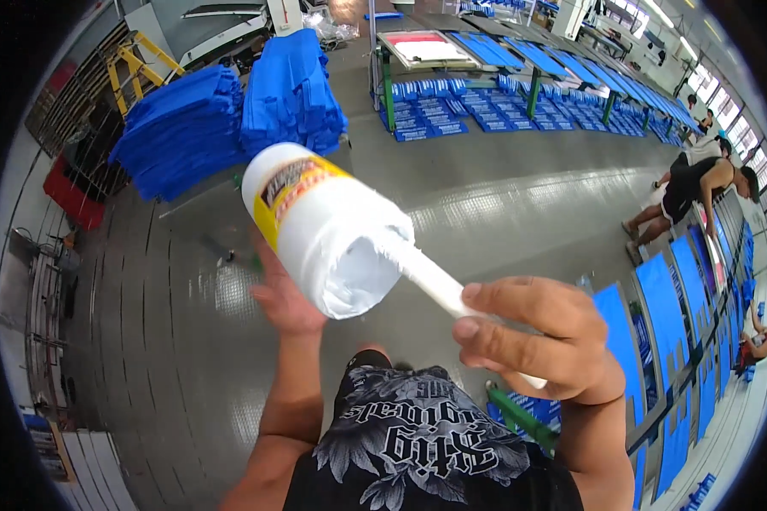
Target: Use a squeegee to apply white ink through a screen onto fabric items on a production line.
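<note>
Busy high above the grey floor (503, 183)!

Starting wide: looking over at a long counter (533, 94) across the upper right, topped with rows of blue sheets (490, 49). Swinging down the right edge to a second counter (663, 407), also covered in blue. Over to the upper left, and finding big blue stacks (290, 94), piled side by side on the floor. Across to the right, catching a co-worker (700, 186) in black, bent over that second counter.

And in close, right in the middle: looking at a white tub (332, 213) with a yellow-banded label, held up and tipped, with its open mouth toward the lower right and white smears around the rim. Behind it, seeing the left hand (288, 298), supporting the tub, with fingers mostly hidden; impossible to tell how tightly curled. Well apart from it, spotting the right hand (545, 336), clamped on a slim white stick (435, 279). Following that up and left, straight to the tub's mouth!
</note>
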`<state>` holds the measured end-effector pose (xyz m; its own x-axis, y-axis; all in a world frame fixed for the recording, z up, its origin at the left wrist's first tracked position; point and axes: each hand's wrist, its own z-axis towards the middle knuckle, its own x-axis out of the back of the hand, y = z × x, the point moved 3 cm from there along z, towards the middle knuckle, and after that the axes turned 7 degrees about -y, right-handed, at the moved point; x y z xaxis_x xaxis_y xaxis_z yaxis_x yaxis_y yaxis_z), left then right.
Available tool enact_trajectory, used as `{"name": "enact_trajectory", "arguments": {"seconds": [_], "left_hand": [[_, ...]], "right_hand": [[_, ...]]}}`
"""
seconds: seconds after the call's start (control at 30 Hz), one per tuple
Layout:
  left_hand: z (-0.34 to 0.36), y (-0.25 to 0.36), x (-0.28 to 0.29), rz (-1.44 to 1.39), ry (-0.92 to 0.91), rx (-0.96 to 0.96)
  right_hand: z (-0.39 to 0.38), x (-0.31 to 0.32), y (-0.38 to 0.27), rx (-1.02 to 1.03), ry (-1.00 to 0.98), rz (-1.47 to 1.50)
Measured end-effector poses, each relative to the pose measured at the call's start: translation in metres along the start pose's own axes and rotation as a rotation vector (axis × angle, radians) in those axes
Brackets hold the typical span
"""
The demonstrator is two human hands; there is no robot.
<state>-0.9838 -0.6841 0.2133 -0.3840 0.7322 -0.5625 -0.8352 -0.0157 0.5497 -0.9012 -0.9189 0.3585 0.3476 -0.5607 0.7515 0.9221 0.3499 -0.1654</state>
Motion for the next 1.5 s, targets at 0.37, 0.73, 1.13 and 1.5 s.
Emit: {"name": "enact_trajectory", "arguments": {"seconds": [0.37, 0.73, 1.13, 1.5], "left_hand": [[0.154, -0.341, 0.04, -0.632, 0.288, 0.638], [0.334, -0.563, 0.001, -0.748, 0.252, 0.592], [0.488, -0.743, 0.0, -0.588, 0.555, 0.453], [0.633, -0.93, 0.027, -0.649, 0.402, 0.562]], "right_hand": [[-0.007, -0.083, 0.342, -0.719, -0.526, -0.384], [-0.012, -0.08, 0.616, -1.19, -0.264, 0.668], [0.036, -0.067, 0.91, -1.142, -0.421, 1.035], [0.057, -0.095, 1.134, -1.205, -0.346, 0.941]]}}
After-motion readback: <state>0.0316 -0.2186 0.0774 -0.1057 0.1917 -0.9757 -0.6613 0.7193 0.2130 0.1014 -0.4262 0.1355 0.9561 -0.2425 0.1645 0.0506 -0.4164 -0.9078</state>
